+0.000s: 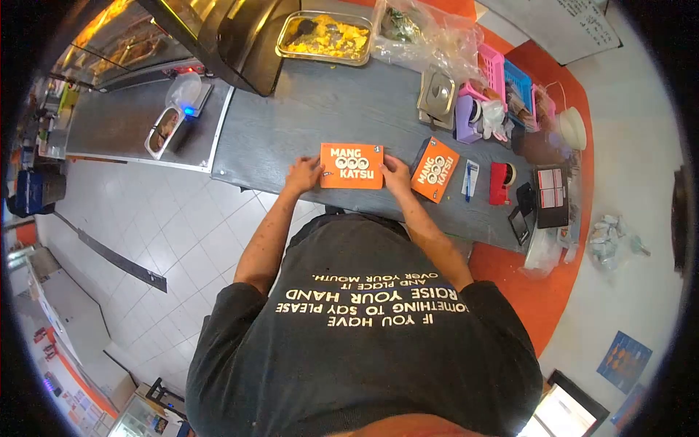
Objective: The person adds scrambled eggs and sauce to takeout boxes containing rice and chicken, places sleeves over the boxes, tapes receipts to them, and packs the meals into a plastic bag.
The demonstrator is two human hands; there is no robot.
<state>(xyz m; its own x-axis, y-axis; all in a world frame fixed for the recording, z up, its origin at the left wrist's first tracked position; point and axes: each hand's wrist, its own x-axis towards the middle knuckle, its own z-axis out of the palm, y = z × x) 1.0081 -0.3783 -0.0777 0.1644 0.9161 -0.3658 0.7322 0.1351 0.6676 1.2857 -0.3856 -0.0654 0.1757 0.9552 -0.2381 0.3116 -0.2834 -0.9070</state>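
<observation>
An orange takeaway box [352,182] printed "MANG KATSU" sits near the counter's front edge, its lid down. My left hand [304,175] grips its left side, with the thumb by the near corner. On the opposite side, my right hand [396,175] has its fingers against the right edge. A second orange box [435,171] with the same print lies slightly turned, just right of my right hand. Beyond it are a blue pen [468,186] on a white slip and a red tape dispenser [500,183].
At the back stands a metal tray [320,55] of yellow food beside a plastic bag [426,33]. Metal lids [437,95], a purple tape dispenser [468,120] and a blue basket [518,91] line the right. A food pan [166,131] stands on the left metal counter.
</observation>
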